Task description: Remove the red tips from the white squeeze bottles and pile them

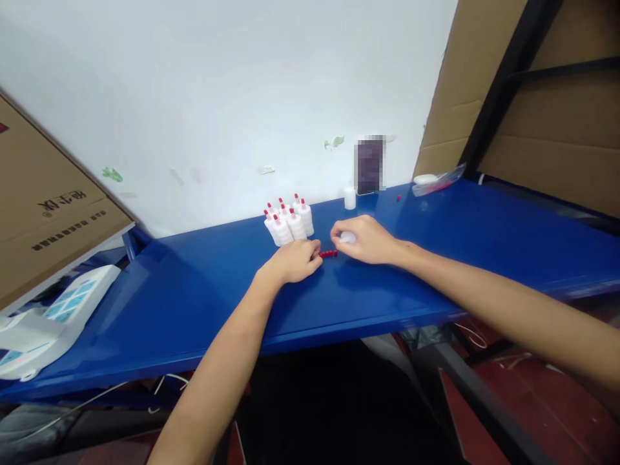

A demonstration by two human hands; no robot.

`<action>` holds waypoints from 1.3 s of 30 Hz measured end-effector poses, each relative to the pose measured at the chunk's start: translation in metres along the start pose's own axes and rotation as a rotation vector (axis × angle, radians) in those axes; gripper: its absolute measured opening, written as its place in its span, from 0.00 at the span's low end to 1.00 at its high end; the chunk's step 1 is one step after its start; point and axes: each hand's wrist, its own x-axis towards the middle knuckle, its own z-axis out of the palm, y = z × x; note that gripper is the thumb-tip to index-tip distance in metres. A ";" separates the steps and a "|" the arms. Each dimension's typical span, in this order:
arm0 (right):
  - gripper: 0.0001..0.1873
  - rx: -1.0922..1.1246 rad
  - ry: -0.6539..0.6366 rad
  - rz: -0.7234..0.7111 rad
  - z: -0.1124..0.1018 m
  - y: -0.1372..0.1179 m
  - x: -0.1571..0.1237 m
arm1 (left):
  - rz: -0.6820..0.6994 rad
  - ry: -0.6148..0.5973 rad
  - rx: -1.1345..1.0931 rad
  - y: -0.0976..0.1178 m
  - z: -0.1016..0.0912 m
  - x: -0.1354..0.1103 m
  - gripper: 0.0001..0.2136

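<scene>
- Right hand (365, 239), holding: fingers are curling around a small white bottle (347, 237), between the surface's front and rear edges. The bottle is presenting a pale, smooth body; the fingers are hiding the rest.
- Handling, as judged: looking like light, slightly yielding plastic, possibly slippery when gripped; the waist of the body is offering the best hold.
- Left hand (293, 260), narrow: thumb and fingers are drawing together at the left end of a short row of red caps (330, 254); whether a cap is being pinched, one cannot tell. The caps are appearing tiny, stiff and prone to rolling; their sides are suiting a fingertip pinch.
- Bottle cluster (294, 226): standing upright beyond the left hand, nearer the rear edge of the surface (194, 290), each bottle bearing a red tip; opaque walls are concealing any contents.
- White cylinder (349, 198): standing by the rear edge, contents not showing.
- Single red piece (398, 197): lying near the rear edge, farther right.
- Clear bag (440, 183): lying toward the right rear corner, containing something red.
- White device (72, 310): occupying the left front corner.
</scene>
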 end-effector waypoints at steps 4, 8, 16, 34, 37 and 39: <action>0.08 0.003 -0.002 -0.002 0.000 0.000 0.000 | 0.001 0.021 -0.016 0.001 0.000 -0.001 0.09; 0.08 0.001 -0.001 -0.004 0.001 0.001 0.000 | -0.049 0.047 -0.006 0.005 0.002 -0.001 0.15; 0.09 -0.001 0.006 -0.002 0.001 0.001 0.001 | -0.038 0.035 0.052 0.007 0.009 0.017 0.31; 0.08 0.015 0.010 0.001 0.002 0.000 0.000 | 0.037 -0.052 0.161 0.012 0.016 0.027 0.25; 0.09 0.121 0.061 0.020 0.003 -0.003 0.004 | 0.060 -0.020 0.062 0.008 0.014 0.022 0.22; 0.14 0.219 0.095 0.042 0.005 -0.009 0.011 | 0.089 0.007 -0.031 0.005 0.010 0.014 0.20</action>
